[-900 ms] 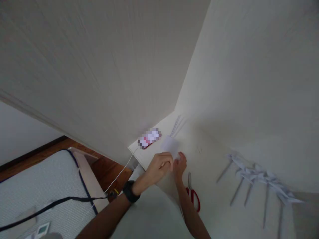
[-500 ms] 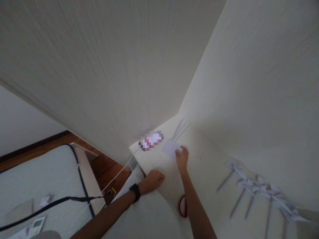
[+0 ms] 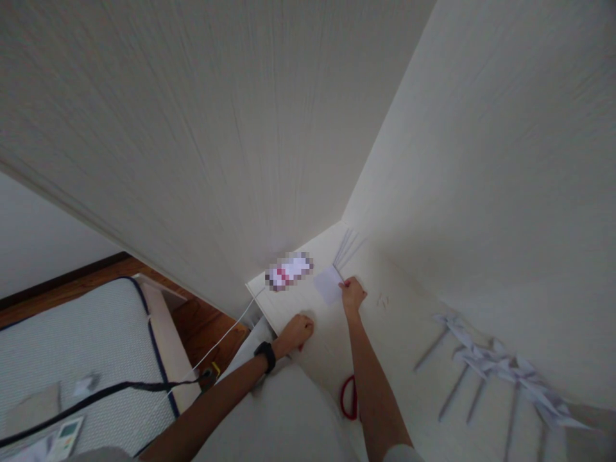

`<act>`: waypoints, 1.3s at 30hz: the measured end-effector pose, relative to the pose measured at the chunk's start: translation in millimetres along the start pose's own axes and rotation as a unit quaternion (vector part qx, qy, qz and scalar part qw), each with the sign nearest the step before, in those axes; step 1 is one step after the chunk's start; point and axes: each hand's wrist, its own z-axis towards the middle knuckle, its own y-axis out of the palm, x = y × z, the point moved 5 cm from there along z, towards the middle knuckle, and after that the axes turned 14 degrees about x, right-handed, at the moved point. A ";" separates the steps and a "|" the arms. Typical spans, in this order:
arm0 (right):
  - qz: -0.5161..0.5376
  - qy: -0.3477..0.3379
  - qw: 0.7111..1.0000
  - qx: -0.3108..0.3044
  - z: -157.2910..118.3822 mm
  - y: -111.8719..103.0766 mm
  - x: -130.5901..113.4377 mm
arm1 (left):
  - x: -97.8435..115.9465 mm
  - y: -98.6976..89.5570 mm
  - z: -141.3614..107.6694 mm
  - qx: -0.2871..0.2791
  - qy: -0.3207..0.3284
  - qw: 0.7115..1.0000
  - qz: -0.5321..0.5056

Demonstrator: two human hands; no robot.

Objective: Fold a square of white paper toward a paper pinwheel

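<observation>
A square sheet of white paper (image 3: 328, 285) lies on the white desk top (image 3: 332, 343). My right hand (image 3: 353, 296) is closed on the paper's right edge, thumb and fingers pinched together. Closer to me, my left hand (image 3: 296, 330) rests on the desk with its fingers curled. A small red tip shows under that hand; what it belongs to is hidden. Just beyond the paper lie several thin sticks (image 3: 347, 248). Partly covered by my right forearm are red-handled scissors (image 3: 347, 398).
A phone (image 3: 289, 271) with a white cable (image 3: 226, 342) lies by the back panel. Several paper pinwheels on sticks (image 3: 505, 366) lie at the right. Tiny pieces (image 3: 383, 300) sit beside my right hand. Left of the desk is a mattress (image 3: 96, 333) with a remote (image 3: 67, 436).
My right hand has shifted its grip along the paper's right edge, and its fingers are now drawn together. My left hand has moved slightly up, and a red tip now shows beneath it.
</observation>
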 end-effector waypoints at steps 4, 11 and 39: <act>0.001 0.009 1.000 -0.003 -1.1 -6.0 12.0 | -1.1 0.1 -2.4 -0.006 -0.022 0.999 -0.023; 0.025 0.024 0.998 0.050 -6.6 -23.2 20.2 | -4.3 -0.5 -4.1 -0.011 -0.050 0.997 -0.058; 0.401 0.051 0.914 0.030 -148.7 -77.8 -9.6 | 45.7 -48.3 -33.6 0.105 -0.022 0.921 -0.374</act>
